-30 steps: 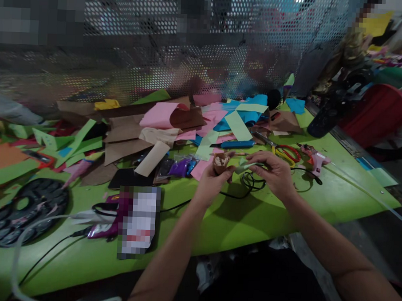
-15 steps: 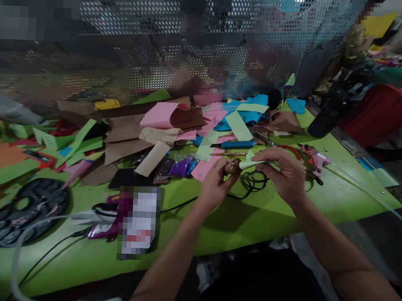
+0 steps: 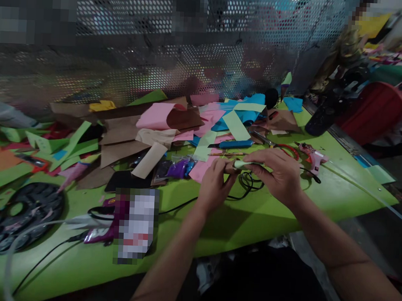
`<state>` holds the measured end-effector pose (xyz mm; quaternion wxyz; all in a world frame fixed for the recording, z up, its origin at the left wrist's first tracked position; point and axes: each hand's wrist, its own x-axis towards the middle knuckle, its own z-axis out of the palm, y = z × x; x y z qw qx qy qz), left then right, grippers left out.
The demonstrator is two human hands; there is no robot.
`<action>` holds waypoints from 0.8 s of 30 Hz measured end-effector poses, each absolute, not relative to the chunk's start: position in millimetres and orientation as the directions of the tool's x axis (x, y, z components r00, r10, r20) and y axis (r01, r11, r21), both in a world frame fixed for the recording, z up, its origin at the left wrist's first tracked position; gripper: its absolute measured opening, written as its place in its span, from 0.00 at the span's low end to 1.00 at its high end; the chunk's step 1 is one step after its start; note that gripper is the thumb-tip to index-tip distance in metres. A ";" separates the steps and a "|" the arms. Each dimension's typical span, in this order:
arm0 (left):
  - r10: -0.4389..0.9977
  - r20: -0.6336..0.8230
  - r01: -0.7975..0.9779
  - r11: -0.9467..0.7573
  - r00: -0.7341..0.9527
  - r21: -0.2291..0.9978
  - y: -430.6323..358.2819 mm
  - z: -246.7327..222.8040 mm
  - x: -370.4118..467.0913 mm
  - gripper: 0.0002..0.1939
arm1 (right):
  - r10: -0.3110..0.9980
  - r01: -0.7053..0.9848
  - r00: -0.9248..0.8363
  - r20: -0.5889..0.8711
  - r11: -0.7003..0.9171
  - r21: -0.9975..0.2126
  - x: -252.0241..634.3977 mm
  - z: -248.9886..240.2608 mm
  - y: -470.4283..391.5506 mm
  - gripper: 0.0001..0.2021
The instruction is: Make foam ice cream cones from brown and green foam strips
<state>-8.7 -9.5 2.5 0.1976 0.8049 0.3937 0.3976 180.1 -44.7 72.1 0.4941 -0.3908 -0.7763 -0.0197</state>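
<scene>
Left fingers: the left hand [image 3: 215,184] has its fingers curled and closed about a small brown piece [image 3: 231,168], hiding much of it.
Right fingers: the right hand [image 3: 282,175] pinches a pale green piece [image 3: 243,164] between thumb and bent fingers.
Where the pieces meet: held above the table, the green end against the brown piece; whether it sits inside or only touches, I cannot tell.
Below the hands: a coiled black cable [image 3: 249,183] on the table.
Beyond the fingertips: a thin pencil-like stick [image 3: 225,154], then a blue cutter [image 3: 235,144].
Behind the right hand: scissors [image 3: 289,150] with a red handle, partly covered by that hand.
Right of it: a pink glue gun [image 3: 318,161].
Left of the left hand: a purple packet [image 3: 177,168], a beige strip [image 3: 149,160] and a magenta tool [image 3: 109,224].
Far left: a round black palette [image 3: 48,201].
Back of the table: heaped paper scraps [image 3: 156,115] in pink, brown, blue and green.
Surface: a green tabletop [image 3: 180,243].
Room: a perforated metal screen [image 3: 198,61] behind; something red [image 3: 376,111] at right.
</scene>
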 end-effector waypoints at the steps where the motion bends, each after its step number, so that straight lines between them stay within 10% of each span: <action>1: 0.782 0.499 0.485 -0.624 0.375 0.613 -9.3 1.9 -8.8 0.06 | 0.591 0.628 -0.204 0.781 0.690 -0.359 179.8 71.9 -44.5 0.05; 24: 0.722 0.595 0.522 -0.680 0.352 0.515 -7.3 -10.7 -7.9 0.11 | 0.719 0.654 -0.094 0.689 0.566 -0.501 170.0 74.5 -42.5 0.03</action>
